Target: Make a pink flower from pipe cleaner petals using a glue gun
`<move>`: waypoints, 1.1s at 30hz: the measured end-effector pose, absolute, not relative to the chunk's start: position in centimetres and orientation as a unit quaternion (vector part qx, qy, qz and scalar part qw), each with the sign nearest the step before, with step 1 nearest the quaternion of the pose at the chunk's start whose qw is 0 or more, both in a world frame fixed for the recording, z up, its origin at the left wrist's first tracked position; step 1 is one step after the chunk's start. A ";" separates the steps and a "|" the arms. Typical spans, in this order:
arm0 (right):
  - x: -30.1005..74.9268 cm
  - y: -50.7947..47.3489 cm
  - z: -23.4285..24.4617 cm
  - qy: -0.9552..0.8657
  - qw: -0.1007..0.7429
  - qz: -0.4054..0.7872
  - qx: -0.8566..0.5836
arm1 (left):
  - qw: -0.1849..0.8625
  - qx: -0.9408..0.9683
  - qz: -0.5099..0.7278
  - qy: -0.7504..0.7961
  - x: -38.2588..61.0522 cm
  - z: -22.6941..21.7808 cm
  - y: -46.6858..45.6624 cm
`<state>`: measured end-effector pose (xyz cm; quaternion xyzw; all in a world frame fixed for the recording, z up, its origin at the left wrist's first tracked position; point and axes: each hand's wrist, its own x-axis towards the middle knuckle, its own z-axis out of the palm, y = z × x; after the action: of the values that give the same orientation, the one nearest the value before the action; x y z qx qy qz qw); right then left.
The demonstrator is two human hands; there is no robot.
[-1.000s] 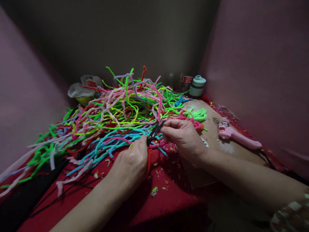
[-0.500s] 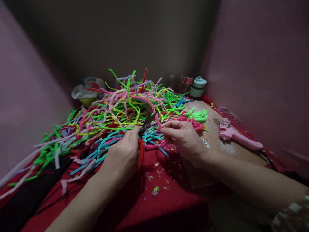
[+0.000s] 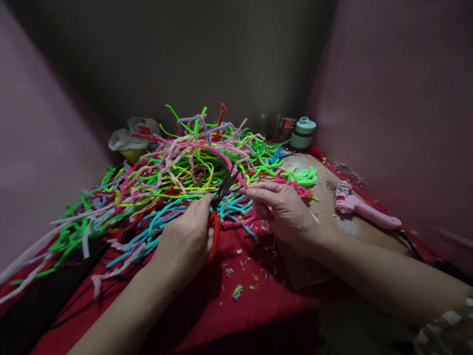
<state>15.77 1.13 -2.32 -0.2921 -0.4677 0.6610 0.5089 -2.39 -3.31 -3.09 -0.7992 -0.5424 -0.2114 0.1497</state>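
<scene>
My left hand is closed round the red handles of a pair of scissors, whose dark blades point up and away. Between thumb and fingertips, my right hand pinches the near end of a bright pink pipe cleaner. The blades are at this pink stem, just beyond my right fingertips, and look slightly parted. From there the stem runs back over a big heap of pipe cleaners in green, yellow, light pink, blue and red. Whether the blades touch the stem, I cannot tell.
On the right, a pink glue gun lies on a brown board, with bundled green pipe cleaners behind my right hand. A pale green bottle stands at the back. Small clippings are scattered over the red cloth.
The scissor blades have tilted and come more into view, spreading a little at the pink pipe cleaner. My right fingers have shifted slightly, still pinching its end.
</scene>
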 end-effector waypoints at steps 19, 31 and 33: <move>16.3 1.1 -1.8 -0.549 0.496 0.572 -0.354 | 0.261 -0.789 -0.071 -0.551 -1.8 -2.5 -3.8; 16.4 1.4 -1.7 -0.509 0.496 0.594 -0.377 | 0.310 -0.793 -0.049 -0.522 -1.9 -2.5 -4.3; 16.3 1.4 -1.6 -0.503 0.496 0.600 -0.376 | 0.308 -0.793 -0.040 -0.524 -1.9 -2.4 -4.4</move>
<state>16.35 1.43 -1.64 -0.3759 -0.5025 0.6002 0.4959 -1.89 -4.37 -2.43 -0.7933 -0.5237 -0.0405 0.3079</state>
